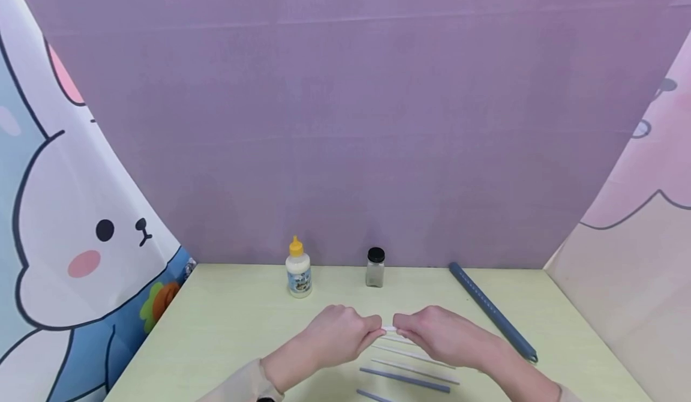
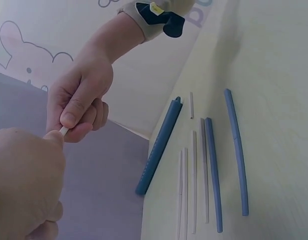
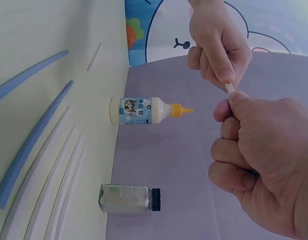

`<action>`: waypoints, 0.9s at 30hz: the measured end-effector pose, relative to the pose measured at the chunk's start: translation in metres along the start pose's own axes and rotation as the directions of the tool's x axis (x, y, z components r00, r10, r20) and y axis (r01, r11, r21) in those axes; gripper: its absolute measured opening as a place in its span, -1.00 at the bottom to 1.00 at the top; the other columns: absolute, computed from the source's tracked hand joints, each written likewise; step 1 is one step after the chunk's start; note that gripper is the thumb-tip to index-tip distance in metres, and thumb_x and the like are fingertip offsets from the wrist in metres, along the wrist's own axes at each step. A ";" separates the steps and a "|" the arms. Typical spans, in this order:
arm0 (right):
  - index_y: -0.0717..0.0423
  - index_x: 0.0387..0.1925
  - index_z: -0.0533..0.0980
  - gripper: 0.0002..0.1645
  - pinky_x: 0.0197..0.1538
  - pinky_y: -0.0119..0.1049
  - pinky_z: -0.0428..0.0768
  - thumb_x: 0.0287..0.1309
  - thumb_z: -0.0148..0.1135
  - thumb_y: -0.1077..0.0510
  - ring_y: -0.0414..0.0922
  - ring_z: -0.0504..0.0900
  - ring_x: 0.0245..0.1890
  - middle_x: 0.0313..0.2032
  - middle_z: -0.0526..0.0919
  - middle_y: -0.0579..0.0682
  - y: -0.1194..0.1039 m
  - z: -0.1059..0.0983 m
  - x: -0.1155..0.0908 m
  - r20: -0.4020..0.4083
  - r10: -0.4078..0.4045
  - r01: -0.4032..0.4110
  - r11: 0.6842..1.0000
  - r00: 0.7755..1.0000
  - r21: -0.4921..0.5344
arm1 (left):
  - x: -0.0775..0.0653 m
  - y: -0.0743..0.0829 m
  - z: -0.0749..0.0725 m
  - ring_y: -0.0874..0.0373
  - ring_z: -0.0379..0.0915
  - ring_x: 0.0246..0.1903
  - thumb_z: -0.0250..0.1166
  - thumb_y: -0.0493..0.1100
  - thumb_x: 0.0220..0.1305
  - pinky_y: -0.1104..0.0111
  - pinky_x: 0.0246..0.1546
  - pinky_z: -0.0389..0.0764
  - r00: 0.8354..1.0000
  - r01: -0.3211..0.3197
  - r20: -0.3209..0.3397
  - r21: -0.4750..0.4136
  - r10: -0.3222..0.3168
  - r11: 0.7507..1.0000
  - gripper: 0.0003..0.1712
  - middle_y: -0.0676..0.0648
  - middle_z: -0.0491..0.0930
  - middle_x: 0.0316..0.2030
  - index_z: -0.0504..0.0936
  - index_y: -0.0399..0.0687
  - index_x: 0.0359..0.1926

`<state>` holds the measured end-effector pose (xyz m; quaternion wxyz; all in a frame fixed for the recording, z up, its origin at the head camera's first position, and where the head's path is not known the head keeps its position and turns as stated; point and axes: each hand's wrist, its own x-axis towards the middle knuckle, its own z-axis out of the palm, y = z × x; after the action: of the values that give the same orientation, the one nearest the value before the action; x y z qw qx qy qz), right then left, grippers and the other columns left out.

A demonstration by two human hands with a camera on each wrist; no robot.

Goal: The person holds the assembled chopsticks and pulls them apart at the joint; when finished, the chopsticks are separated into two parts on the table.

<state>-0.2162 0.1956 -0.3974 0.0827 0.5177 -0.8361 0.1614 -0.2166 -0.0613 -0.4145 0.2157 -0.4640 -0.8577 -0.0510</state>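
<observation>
My left hand (image 1: pixel 340 337) and right hand (image 1: pixel 452 337) meet above the table, thumbs toward each other. Between them is a narrow white strip (image 2: pixel 64 130), each hand pinching one end with thumb and curled fingers. Only a short bit of the strip shows; the rest is hidden in the hands. Below lie several long, thin white strips (image 2: pixel 194 182) roughly side by side, with two blue strips (image 2: pixel 214 175) beside them on the near side. One short white piece (image 2: pixel 191 105) lies to the right, another short piece (image 3: pixel 94 56) to the left.
A white glue bottle (image 1: pixel 299 276) with a yellow nozzle stands at the back of the pale table (image 1: pixel 227 306). To its right is a small clear jar (image 1: pixel 375 273) with a black lid. A dark blue rod (image 1: pixel 492 312) lies slantwise at the right. A purple backdrop (image 1: pixel 345 150) rises behind.
</observation>
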 end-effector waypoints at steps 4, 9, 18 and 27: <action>-0.07 -0.34 0.33 -0.72 -0.44 -0.69 0.17 0.58 0.12 0.19 -0.54 0.16 -0.53 -0.57 0.09 -0.38 0.001 0.002 -0.001 -0.002 -0.008 0.008 1.000 1.000 -0.003 | -0.001 0.002 -0.002 0.39 0.01 -0.73 0.19 0.04 0.61 0.49 -0.69 0.12 1.000 0.009 0.002 0.010 -0.009 1.000 -0.60 0.21 0.12 -0.74 0.45 0.11 -0.47; -0.07 -0.34 0.33 -0.73 -0.44 -0.69 0.17 0.56 0.13 0.22 -0.54 0.13 -0.54 -0.56 0.06 -0.38 0.000 0.004 -0.002 -0.018 -0.008 0.008 1.000 1.000 -0.011 | -0.001 0.003 -0.002 0.39 -0.01 -0.74 0.20 0.05 0.60 0.49 -0.70 0.10 1.000 0.023 -0.012 0.018 -0.023 1.000 -0.59 0.20 0.10 -0.75 0.45 0.09 -0.47; -0.07 -0.34 0.32 -0.72 -0.45 -0.70 0.13 0.57 0.12 0.21 -0.55 0.11 -0.54 -0.55 0.05 -0.39 0.001 0.002 -0.003 -0.018 -0.024 0.023 1.000 1.000 -0.018 | -0.001 0.003 0.000 0.38 -0.01 -0.73 0.23 0.05 0.58 0.49 -0.70 0.09 0.999 0.013 -0.031 0.030 -0.012 0.999 -0.60 0.20 0.11 -0.75 0.44 0.10 -0.47; -0.07 -0.35 0.32 -0.71 -0.43 -0.71 0.12 0.60 0.10 0.17 -0.55 0.09 -0.53 -0.55 0.04 -0.37 0.004 0.005 -0.005 -0.005 -0.040 0.040 0.999 0.999 0.019 | -0.003 0.005 0.007 0.41 0.00 -0.72 0.22 0.04 0.59 0.52 -0.70 0.11 1.000 0.019 -0.013 -0.005 -0.019 1.000 -0.61 0.20 0.14 -0.76 0.46 0.09 -0.46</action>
<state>-0.2177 0.2002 -0.4042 0.0829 0.5346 -0.8239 0.1691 -0.2129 -0.0587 -0.4229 0.2198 -0.4559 -0.8605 -0.0581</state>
